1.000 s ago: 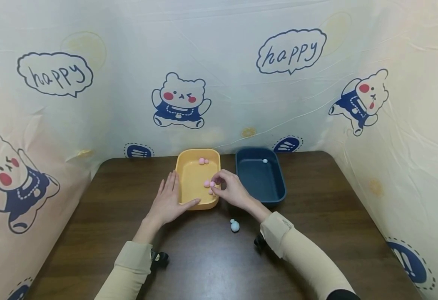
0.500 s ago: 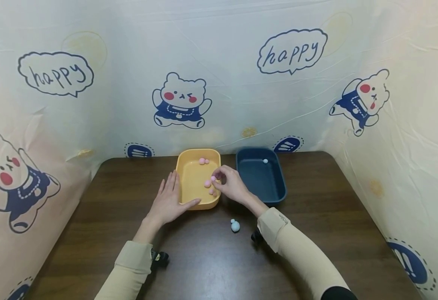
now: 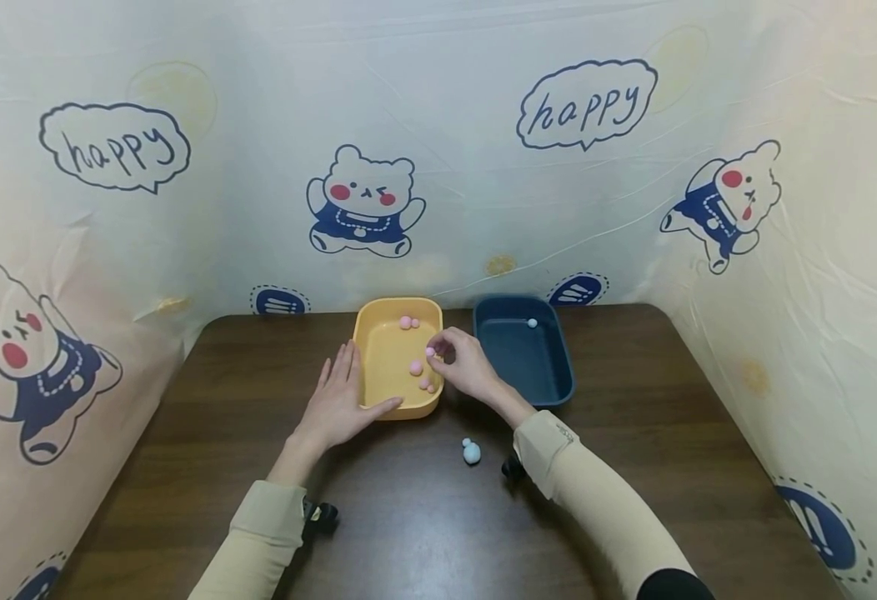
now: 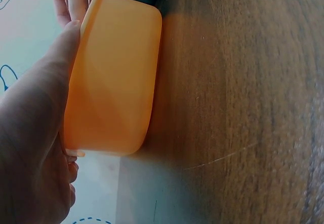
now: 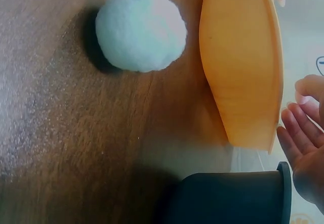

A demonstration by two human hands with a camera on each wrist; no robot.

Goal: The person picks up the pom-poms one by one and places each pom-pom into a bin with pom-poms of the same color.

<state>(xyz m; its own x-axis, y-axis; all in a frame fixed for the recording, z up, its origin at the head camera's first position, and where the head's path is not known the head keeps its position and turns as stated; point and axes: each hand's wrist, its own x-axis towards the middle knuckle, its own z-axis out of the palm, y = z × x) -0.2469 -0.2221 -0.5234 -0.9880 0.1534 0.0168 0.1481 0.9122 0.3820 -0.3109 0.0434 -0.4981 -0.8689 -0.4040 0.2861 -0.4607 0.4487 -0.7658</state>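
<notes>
My left hand rests on the yellow tray, its fingers straight along the left side and the thumb lying over the near rim. Over the tray's right rim, my right hand pinches a small pink pom-pom between thumb and fingertips. A bigger pink pom-pom lies in the tray just left of those fingertips. Two more pink pom-poms sit nearer the front right corner, and another pair of pink pom-poms is at the back. In the right wrist view the pinched pom-pom is not visible.
To the right stands a dark blue tray with a small light blue pom-pom inside. A larger light blue pom-pom lies on the brown table in front, a smaller one touching it. A printed cloth hangs behind.
My right hand has drawn slightly up and to the right with the small pink pom-pom, away from the bigger one beside it. The left hand has stayed on the yellow tray.
</notes>
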